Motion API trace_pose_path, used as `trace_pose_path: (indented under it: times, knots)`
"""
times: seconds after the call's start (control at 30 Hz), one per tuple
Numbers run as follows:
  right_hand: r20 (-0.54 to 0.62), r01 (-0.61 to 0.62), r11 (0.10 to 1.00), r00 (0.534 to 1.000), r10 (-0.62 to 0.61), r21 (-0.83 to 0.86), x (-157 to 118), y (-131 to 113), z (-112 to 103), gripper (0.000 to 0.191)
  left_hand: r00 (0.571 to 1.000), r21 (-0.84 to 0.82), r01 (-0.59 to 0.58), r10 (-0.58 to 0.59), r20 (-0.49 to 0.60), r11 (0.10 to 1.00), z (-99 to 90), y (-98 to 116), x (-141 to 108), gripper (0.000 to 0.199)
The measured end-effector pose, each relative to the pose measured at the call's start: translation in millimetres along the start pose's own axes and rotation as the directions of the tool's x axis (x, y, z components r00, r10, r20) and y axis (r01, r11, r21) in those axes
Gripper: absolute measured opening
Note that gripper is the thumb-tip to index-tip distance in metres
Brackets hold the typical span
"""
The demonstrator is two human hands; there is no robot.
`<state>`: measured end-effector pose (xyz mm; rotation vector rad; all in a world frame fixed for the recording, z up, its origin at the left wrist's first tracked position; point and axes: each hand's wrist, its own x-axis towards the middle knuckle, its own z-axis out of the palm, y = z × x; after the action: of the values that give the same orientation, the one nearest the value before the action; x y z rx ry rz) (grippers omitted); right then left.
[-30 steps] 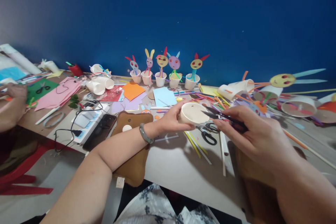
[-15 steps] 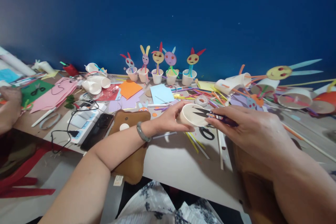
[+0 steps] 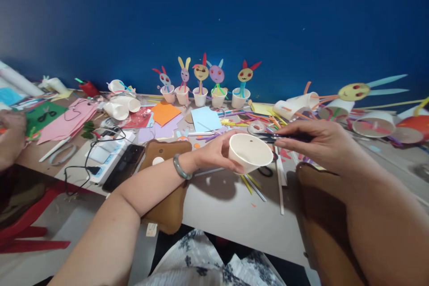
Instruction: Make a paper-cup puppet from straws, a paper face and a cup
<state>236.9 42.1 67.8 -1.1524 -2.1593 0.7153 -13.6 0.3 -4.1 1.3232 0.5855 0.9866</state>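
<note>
My left hand (image 3: 219, 153) is wrapped around a white paper cup (image 3: 251, 158), which tilts so that its inside faces me. A small dark hole shows inside the cup near its far side. My right hand (image 3: 315, 143) grips a pair of scissors (image 3: 268, 136) just beyond the cup's right rim. The scissors' dark blades point left, partly behind the rim, and most of the handle is covered by my fingers. Below the cup, yellow and white strips (image 3: 250, 185) lie on the table (image 3: 228, 214).
Paper-cup figures (image 3: 201, 73) with paper faces and ears stand along the blue wall. More figures lie on their sides at the right (image 3: 357, 92). Coloured paper (image 3: 166, 113), a power strip (image 3: 112, 161), a phone (image 3: 125, 167) and a brown cushion (image 3: 167, 187) lie leftward. Another person's hand (image 3: 11, 136) is far left.
The scissors have moved from over the cup's opening to behind its right rim, as my right hand shifted up and away. The cup now tips more toward me, showing the hole.
</note>
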Motion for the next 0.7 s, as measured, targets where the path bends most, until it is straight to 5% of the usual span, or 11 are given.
trace_pose_path:
  times: [0.7]
  knots:
    - [0.114,-0.027,0.977,0.994,0.003,0.212,0.1,2.4,8.7,0.052,0.992,-0.104,0.116,-0.11,0.064,0.988,5.3,5.6,-3.0,0.078]
